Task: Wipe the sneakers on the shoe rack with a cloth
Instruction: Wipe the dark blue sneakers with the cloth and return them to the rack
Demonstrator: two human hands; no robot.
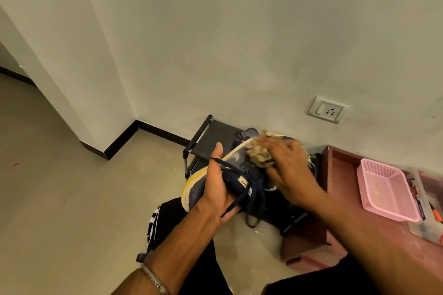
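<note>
we are looking down at our two hands near the middle of the frame, low down. our left hand (219, 187) holds a dark blue sneaker (242, 175) up in the air, above the floor (72, 199) and in front of the black shoe rack (211, 139) that stands by the wall in the middle of the frame. this grip is wrapped round the back part of the shoe, thumb up along the side, with the loose dark laces (242, 189) hanging over the palm. our right hand (287, 170) presses a bunched tan cloth (260, 151) onto the front of the shoe; the hand is blurred, so we cannot tell if this grip curls round the cloth or just lies flat on it. we think the sneaker is light and easy to lift with one hand. its top looks soft and will bend in if we push hard, but the pale and yellow sole edge looks firm. so we think the back and the sole are the best places to hold, because they will not squash. the laces are floppy and may get caught in the cloth. the cloth is soft and crumply, so it can fit into small dips. another dark shoe (248, 133) sits on the rack behind. a pink basket (383, 187) rests on a reddish table (347, 242) at the right.
</note>
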